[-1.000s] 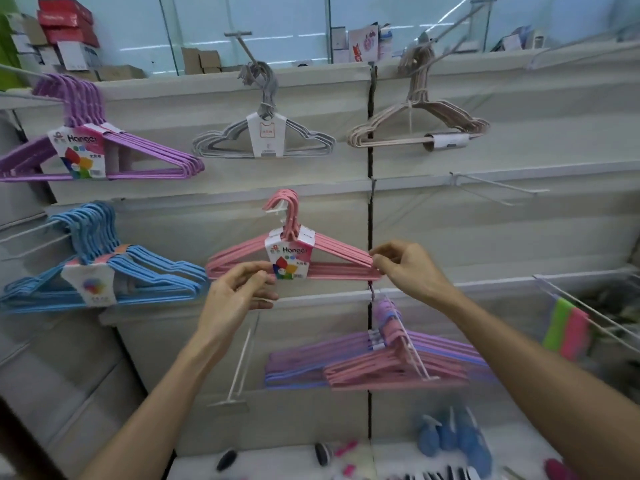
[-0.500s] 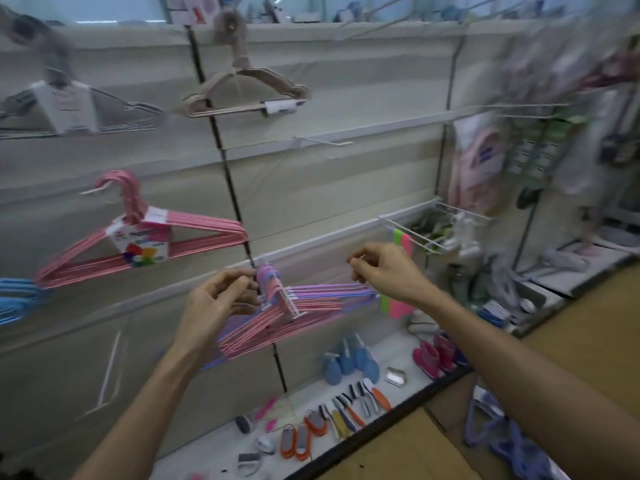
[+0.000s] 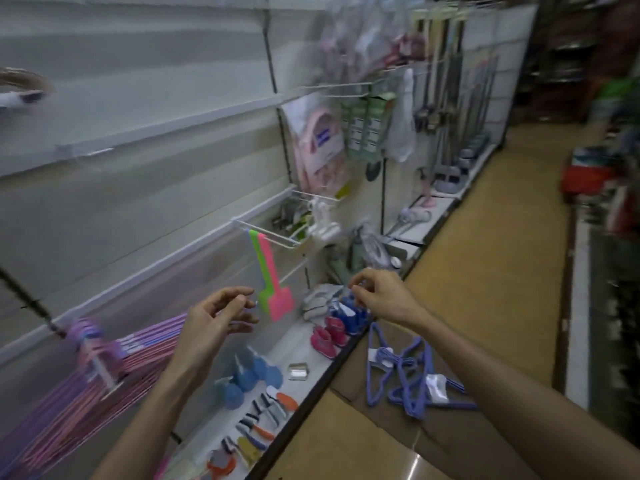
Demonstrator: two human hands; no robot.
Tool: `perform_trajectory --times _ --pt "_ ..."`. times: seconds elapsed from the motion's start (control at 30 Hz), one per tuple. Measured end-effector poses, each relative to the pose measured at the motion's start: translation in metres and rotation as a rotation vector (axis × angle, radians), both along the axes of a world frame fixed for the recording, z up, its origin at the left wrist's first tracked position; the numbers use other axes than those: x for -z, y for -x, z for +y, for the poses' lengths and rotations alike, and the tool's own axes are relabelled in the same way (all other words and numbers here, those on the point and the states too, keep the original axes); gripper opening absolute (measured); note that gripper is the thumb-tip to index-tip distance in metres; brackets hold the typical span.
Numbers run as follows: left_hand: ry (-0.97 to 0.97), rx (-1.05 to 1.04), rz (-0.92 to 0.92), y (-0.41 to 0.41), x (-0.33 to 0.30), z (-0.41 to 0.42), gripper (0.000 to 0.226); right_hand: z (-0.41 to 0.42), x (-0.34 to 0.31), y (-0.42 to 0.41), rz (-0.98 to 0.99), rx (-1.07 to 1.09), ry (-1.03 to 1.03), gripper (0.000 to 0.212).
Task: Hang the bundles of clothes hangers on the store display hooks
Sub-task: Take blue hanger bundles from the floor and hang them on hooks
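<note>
Left hand (image 3: 211,327): fingers loosely spread, gripping nothing, in the air in front of the lower wall panel. Right hand (image 3: 381,296): fingers curled inward, thumb near the fingertips, no object visible between them (motion blur, so a very small item can't be ruled out). Neither hand touches a hanger. Just left of and below the left hand, the pink and purple hangers (image 3: 104,362) sit bunched on a display hook (image 3: 100,368), hook ends stacked at the wall and bodies fanning down to the lower left, so that lot reads as done. Below the right forearm, the blue hanger bundles (image 3: 408,379) lie on the floor (image 3: 485,289) by the edge of the base shelf (image 3: 301,355), each with a white label band, tangled over one another; staged there for pickup, I'd guess. Judgement: hands are free because the next target is that floor pile, which needs a reach down and right. Risk: the overlapping hooks may drag a second bundle along when one is lifted. Farther out: green and pink flat tools (image 3: 268,282) hang from a wire rack (image 3: 273,233), small brushes and scrapers on the base shelf, small shoes (image 3: 329,336) beyond. Upper wall panels are mostly bare slats; I can't pick out individual free hooks through the blur.
</note>
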State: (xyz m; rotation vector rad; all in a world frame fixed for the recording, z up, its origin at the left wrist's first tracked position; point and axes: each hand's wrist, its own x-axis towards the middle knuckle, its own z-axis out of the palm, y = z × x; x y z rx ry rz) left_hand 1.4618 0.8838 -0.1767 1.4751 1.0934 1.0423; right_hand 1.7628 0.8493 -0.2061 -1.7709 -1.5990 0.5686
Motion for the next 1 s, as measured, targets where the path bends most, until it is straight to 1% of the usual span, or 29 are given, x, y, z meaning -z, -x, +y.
perform_trajectory --times 0.3,0.5,0.57,0.77,0.87,1.0 --pt "0.156 0.090 -0.029 -0.177 0.070 0.066 0.016 0.020 0.081 -0.161 0.055 0.172 0.213 0.014" --pt "0.285 0.152 -0.039 -0.265 0.130 0.090 0.016 0.026 0.150 -0.221 0.112 0.269 0.322 0.016" --pt "0.322 0.162 -0.031 -0.287 0.160 0.097 0.016 0.031 0.179 -0.235 0.115 0.303 0.345 0.017" --pt "0.447 0.165 -0.008 -0.332 0.278 0.121 0.018 0.054 0.285 -0.265 0.128 0.368 0.382 0.014" --pt "0.494 0.176 0.004 -0.344 0.349 0.126 0.018 0.067 0.354 -0.275 0.169 0.387 0.403 0.014" --pt "0.555 0.202 0.025 -0.361 0.450 0.137 0.019 0.093 0.453 -0.285 0.127 0.425 0.431 0.017"
